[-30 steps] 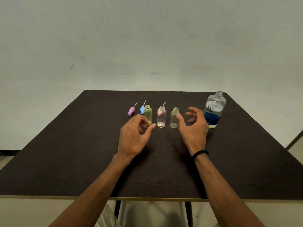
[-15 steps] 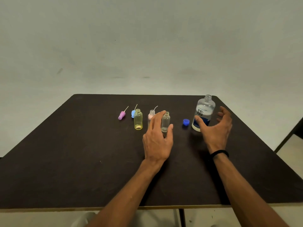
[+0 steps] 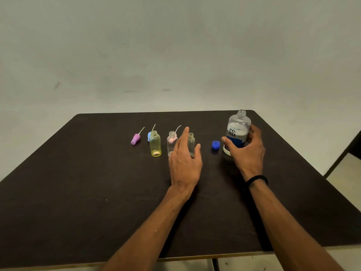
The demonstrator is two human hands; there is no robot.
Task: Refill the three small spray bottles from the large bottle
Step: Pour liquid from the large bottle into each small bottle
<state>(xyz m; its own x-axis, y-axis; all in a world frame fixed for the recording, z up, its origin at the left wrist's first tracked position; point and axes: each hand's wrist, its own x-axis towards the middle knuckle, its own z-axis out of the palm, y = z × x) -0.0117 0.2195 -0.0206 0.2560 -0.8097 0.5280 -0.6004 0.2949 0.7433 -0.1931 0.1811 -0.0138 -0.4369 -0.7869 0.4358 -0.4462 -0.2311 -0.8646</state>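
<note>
Three uncapped small bottles stand in a row on the dark table (image 3: 78,182): a yellow bottle (image 3: 155,145), a pinkish bottle (image 3: 172,140) and a clear bottle (image 3: 191,138). My left hand (image 3: 184,165) wraps the clear bottle's lower part, index finger on its left and thumb on its right. The large open bottle (image 3: 238,130) with a blue label stands upright at the right. My right hand (image 3: 247,153) holds it, thumb on the left side and fingers behind.
A blue screw cap (image 3: 215,144) lies between the clear bottle and the large bottle. A purple spray top (image 3: 135,138) and a light blue spray top (image 3: 149,136) lie left of and behind the yellow bottle; a third top's tube (image 3: 178,128) shows behind the pinkish bottle.
My left hand moved right from the yellow bottle to the clear bottle. My right hand moved from the clear bottle to the large bottle and closed around it.
</note>
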